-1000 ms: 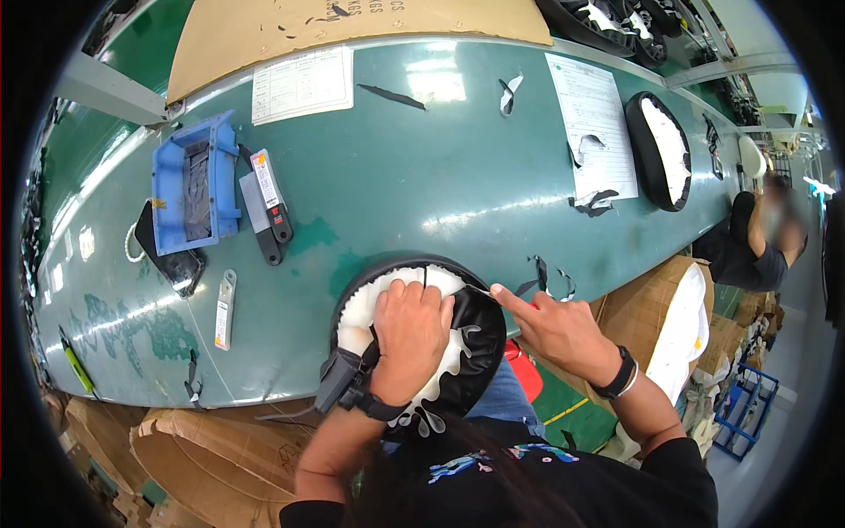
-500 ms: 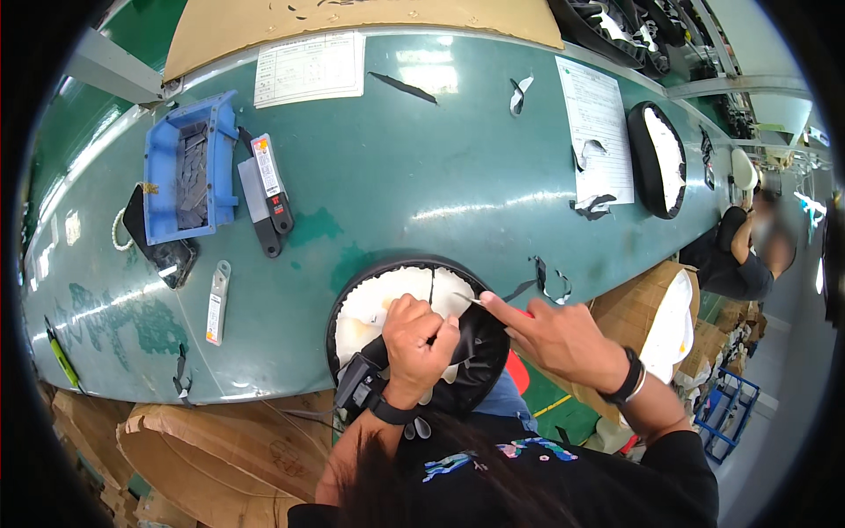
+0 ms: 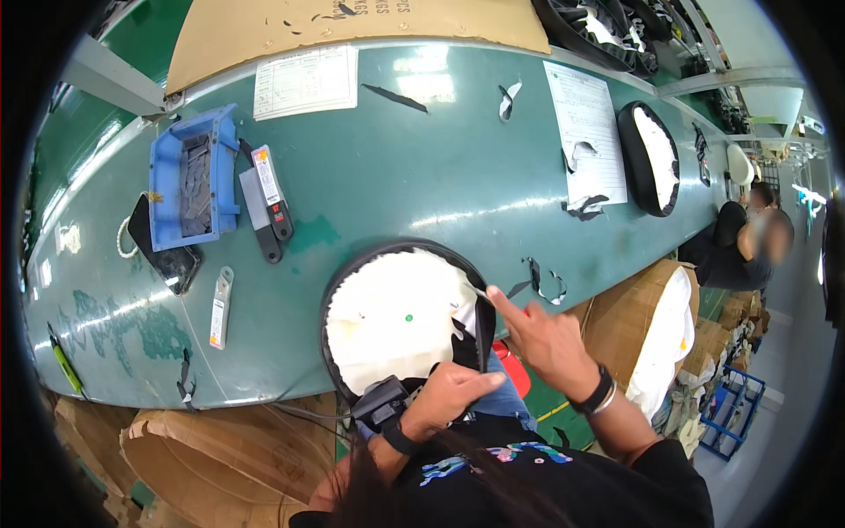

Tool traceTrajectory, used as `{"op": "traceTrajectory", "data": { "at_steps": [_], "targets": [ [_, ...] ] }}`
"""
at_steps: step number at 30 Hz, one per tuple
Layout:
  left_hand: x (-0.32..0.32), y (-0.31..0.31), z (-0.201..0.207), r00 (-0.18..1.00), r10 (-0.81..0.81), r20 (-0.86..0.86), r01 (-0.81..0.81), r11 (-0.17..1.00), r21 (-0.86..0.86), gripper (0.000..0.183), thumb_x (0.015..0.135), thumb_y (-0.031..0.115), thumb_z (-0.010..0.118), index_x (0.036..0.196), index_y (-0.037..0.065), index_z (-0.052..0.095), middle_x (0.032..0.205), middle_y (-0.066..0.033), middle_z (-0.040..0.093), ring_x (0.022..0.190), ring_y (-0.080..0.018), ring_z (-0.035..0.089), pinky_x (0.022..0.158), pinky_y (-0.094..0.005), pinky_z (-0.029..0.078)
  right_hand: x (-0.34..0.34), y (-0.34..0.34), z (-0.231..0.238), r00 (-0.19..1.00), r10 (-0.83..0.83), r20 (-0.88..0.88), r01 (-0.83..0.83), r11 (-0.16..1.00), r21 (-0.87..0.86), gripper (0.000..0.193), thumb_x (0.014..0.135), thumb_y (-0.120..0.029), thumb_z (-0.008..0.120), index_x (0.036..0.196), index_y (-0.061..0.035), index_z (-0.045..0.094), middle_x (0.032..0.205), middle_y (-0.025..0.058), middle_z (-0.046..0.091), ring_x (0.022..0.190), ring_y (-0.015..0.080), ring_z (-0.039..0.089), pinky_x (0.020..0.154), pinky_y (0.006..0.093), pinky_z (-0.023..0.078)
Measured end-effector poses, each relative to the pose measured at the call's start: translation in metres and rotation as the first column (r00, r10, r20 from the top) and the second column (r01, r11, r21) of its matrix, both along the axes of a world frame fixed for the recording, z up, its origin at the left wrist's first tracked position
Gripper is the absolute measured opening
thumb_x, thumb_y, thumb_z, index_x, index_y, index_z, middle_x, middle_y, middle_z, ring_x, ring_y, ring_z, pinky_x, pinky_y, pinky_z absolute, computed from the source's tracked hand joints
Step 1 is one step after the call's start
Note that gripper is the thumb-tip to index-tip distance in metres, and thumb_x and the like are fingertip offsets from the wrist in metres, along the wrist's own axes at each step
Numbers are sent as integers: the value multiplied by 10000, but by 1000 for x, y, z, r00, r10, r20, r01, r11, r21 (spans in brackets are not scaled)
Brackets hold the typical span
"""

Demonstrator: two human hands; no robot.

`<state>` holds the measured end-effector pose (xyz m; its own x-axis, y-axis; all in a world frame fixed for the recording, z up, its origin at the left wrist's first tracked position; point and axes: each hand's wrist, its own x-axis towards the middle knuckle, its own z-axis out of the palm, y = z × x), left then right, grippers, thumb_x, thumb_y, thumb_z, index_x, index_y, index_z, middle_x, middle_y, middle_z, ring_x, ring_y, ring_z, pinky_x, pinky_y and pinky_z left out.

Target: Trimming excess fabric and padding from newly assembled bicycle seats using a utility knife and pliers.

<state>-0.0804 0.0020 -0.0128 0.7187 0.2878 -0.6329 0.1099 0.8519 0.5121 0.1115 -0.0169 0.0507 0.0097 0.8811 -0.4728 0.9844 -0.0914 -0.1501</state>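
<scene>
Your left hand (image 3: 453,393) just pulled back to the near edge of the round pad (image 3: 387,299), fingers curled, can't tell if they're pinching anything, while your right hand (image 3: 550,341) stays closed on a thin blade (image 3: 479,291) at its right rim. Way more white shows ahead of your left hand than half a second ago, so I'd say the face is mostly uncovered, with dark scraps (image 3: 552,283) just beyond your right on the bench (image 3: 370,185).

Dark capitals (image 3: 387,10) on brown cardboard (image 3: 475,25); illegibly small print on both paper sheets (image 3: 305,84).
</scene>
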Motion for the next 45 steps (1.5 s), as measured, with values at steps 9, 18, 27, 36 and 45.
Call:
{"op": "traceTrajectory", "data": {
  "at_steps": [9,18,27,36,45],
  "targets": [
    [7,142,31,945,-281,-164,118,-174,978,286,789,253,715,671,7,629,1113,-126,602,1095,-305,538,859,-435,401,44,44,-10,990,139,-20,-138,990,21,583,911,-212,572,1450,-268,357,713,102,593,567,303,607,519,445,460],
    [4,188,-5,892,-124,435,-214,730,649,409,979,243,468,691,-33,559,663,-73,559,619,-148,516,595,-278,404,-7,-15,-2,981,-193,-29,195,979,57,654,903,-209,581,1484,-140,292,699,181,555,521,374,564,460,488,442],
    [-30,190,-31,378,439,815,-798,601,46,499,1000,388,429,649,36,471,556,-50,436,462,-146,408,414,-284,329,-39,-62,3,942,-322,-93,328,942,70,646,881,-172,616,1462,-109,342,711,182,552,531,360,569,483,477,462],
    [-59,161,-25,775,556,299,-595,483,642,373,930,262,526,643,24,531,630,-25,492,571,-120,452,549,-259,324,-5,-43,-2,865,-240,-440,366,902,229,527,881,-112,622,1382,-112,460,1245,155,602,886,314,682,693,401,557],
    [-47,122,-7,957,247,151,-283,681,675,332,858,154,604,581,-7,518,554,-16,497,513,-92,427,498,-254,306,14,52,-21,974,225,-34,-210,947,245,579,877,-161,580,1422,-250,404,672,118,513,479,300,539,428,395,422]
  ]
}}
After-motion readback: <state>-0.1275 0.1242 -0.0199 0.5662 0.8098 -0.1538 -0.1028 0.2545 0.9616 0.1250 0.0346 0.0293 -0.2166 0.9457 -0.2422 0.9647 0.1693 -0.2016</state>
